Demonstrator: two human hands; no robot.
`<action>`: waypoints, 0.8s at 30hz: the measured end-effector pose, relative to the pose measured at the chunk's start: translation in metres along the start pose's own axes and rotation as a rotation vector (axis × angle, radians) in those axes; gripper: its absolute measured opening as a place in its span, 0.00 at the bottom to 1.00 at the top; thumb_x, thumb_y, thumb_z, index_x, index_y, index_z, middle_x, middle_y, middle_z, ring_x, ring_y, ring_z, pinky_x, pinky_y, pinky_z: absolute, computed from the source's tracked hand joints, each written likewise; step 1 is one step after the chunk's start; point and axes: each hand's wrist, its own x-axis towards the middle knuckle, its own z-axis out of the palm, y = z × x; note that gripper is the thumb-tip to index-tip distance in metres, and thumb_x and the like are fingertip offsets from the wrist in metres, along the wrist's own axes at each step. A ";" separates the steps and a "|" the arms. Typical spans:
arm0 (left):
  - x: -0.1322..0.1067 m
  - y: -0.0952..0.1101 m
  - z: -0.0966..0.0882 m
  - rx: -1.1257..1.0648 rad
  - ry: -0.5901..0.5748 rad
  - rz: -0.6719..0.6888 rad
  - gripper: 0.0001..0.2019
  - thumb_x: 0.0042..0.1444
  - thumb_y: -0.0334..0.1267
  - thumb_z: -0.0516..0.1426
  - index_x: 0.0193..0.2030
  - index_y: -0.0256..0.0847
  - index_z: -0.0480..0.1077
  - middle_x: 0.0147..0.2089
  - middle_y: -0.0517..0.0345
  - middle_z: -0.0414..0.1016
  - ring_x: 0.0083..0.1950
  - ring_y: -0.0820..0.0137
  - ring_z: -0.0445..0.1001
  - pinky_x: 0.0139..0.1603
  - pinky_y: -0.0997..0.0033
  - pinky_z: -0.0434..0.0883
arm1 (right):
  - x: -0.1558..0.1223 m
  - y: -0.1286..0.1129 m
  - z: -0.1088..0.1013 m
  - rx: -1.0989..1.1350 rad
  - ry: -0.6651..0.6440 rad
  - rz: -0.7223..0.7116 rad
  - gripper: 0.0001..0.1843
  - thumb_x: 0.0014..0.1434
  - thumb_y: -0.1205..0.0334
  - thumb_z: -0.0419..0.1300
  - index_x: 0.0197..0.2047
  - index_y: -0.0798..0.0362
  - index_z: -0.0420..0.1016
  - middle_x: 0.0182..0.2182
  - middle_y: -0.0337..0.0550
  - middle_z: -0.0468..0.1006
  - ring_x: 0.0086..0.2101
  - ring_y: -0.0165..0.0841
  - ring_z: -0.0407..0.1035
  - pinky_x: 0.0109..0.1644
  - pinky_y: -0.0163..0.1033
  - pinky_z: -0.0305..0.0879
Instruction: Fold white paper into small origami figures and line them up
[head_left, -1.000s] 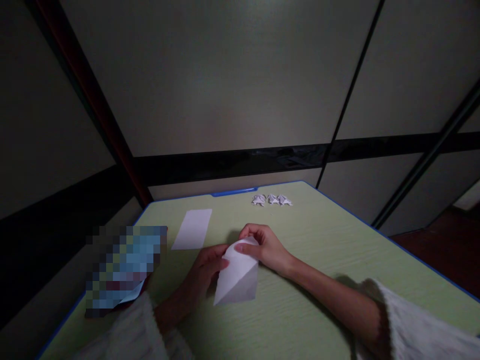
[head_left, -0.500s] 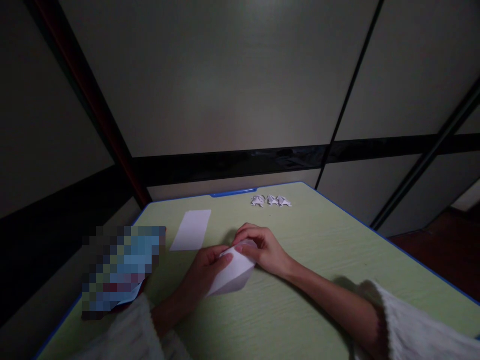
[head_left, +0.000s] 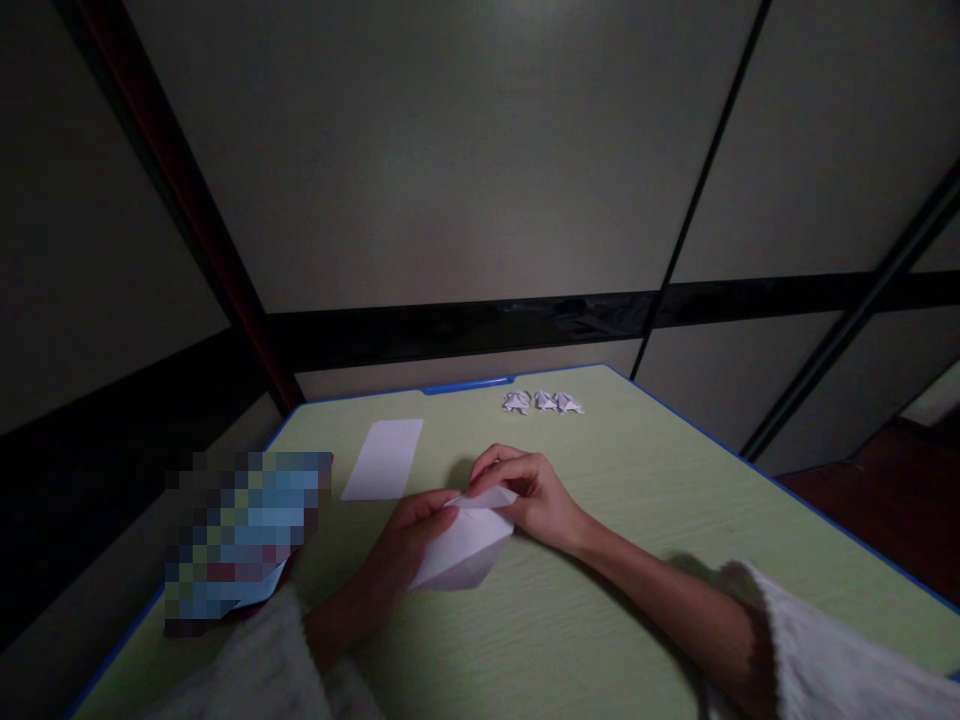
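A white sheet of paper (head_left: 459, 548), partly folded, lies low on the green table (head_left: 622, 540) in front of me. My left hand (head_left: 409, 545) pinches its upper left edge with curled fingers. My right hand (head_left: 529, 490) grips the top fold from the right, fingers bent over the paper. Both hands meet at the sheet's far corner. White knitted sleeves cover my forearms.
A flat white paper strip (head_left: 384, 459) lies to the left beyond my hands. Three small folded paper figures (head_left: 543, 402) stand in a row near the table's far edge. A blurred colourful object (head_left: 240, 530) rests at the left edge. Dark wall panels rise behind the table.
The paper stood steeply tilted a second ago; it has been pressed down nearly flat onto the table. Both hands stayed on its top edge and shifted only slightly.
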 end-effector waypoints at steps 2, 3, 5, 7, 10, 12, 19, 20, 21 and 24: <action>-0.001 0.000 0.000 -0.015 -0.021 -0.007 0.16 0.28 0.41 0.61 0.27 0.33 0.71 0.17 0.62 0.68 0.16 0.78 0.59 0.17 0.80 0.51 | 0.000 0.000 -0.001 -0.026 -0.008 -0.017 0.15 0.38 0.83 0.56 0.24 0.54 0.76 0.27 0.39 0.67 0.28 0.24 0.63 0.28 0.29 0.57; -0.001 0.000 0.000 -0.015 -0.042 -0.011 0.16 0.28 0.40 0.61 0.27 0.33 0.71 0.18 0.61 0.69 0.17 0.78 0.59 0.18 0.80 0.52 | 0.001 -0.001 -0.002 -0.045 -0.013 -0.025 0.15 0.37 0.83 0.56 0.24 0.54 0.75 0.27 0.39 0.67 0.28 0.24 0.63 0.28 0.29 0.57; -0.002 0.000 0.001 -0.003 -0.084 -0.017 0.17 0.30 0.41 0.61 0.28 0.33 0.71 0.18 0.61 0.69 0.18 0.77 0.60 0.19 0.79 0.53 | 0.001 -0.001 -0.003 -0.092 -0.027 -0.048 0.17 0.37 0.84 0.55 0.24 0.55 0.75 0.27 0.39 0.67 0.28 0.25 0.63 0.28 0.29 0.58; -0.003 0.001 0.002 0.014 -0.107 -0.014 0.17 0.30 0.41 0.60 0.28 0.33 0.71 0.18 0.61 0.68 0.18 0.77 0.60 0.19 0.79 0.52 | 0.000 -0.001 -0.004 -0.155 -0.044 -0.087 0.17 0.38 0.84 0.55 0.25 0.55 0.75 0.27 0.40 0.67 0.29 0.25 0.63 0.29 0.29 0.58; -0.005 0.003 0.003 0.054 -0.095 0.003 0.16 0.31 0.42 0.60 0.28 0.32 0.71 0.18 0.62 0.67 0.18 0.79 0.58 0.19 0.80 0.51 | -0.001 -0.001 -0.005 -0.265 -0.062 -0.136 0.16 0.40 0.83 0.54 0.28 0.57 0.75 0.28 0.42 0.68 0.30 0.27 0.63 0.31 0.31 0.59; -0.007 0.005 0.004 0.094 -0.078 0.015 0.16 0.33 0.43 0.59 0.28 0.32 0.70 0.18 0.63 0.65 0.18 0.79 0.57 0.19 0.80 0.50 | -0.002 -0.002 -0.006 -0.317 -0.077 -0.155 0.14 0.41 0.81 0.54 0.29 0.58 0.75 0.28 0.43 0.68 0.30 0.27 0.64 0.31 0.32 0.59; -0.009 0.005 0.003 0.250 -0.070 0.114 0.13 0.39 0.45 0.55 0.23 0.34 0.68 0.18 0.64 0.62 0.20 0.78 0.55 0.19 0.79 0.49 | -0.003 -0.007 -0.001 -0.396 -0.050 -0.152 0.07 0.45 0.71 0.56 0.29 0.56 0.75 0.28 0.43 0.68 0.29 0.28 0.64 0.31 0.33 0.60; -0.008 0.005 0.003 0.254 -0.084 0.116 0.13 0.39 0.45 0.55 0.23 0.34 0.68 0.18 0.64 0.62 0.20 0.78 0.55 0.19 0.79 0.49 | -0.003 -0.007 0.000 -0.402 -0.040 -0.141 0.07 0.46 0.70 0.56 0.29 0.56 0.75 0.28 0.43 0.68 0.29 0.28 0.64 0.30 0.33 0.60; -0.007 0.004 0.002 0.254 -0.098 0.111 0.14 0.40 0.46 0.55 0.23 0.35 0.68 0.18 0.65 0.61 0.19 0.78 0.55 0.18 0.79 0.49 | -0.003 -0.007 0.001 -0.406 -0.030 -0.128 0.07 0.46 0.70 0.56 0.28 0.56 0.75 0.27 0.43 0.69 0.28 0.27 0.64 0.29 0.32 0.59; -0.004 0.003 0.001 0.239 -0.083 0.077 0.15 0.38 0.48 0.56 0.23 0.35 0.66 0.17 0.65 0.61 0.18 0.78 0.56 0.18 0.79 0.50 | -0.002 -0.004 0.004 -0.410 0.021 -0.058 0.06 0.46 0.70 0.55 0.26 0.56 0.74 0.24 0.41 0.68 0.26 0.26 0.62 0.27 0.31 0.57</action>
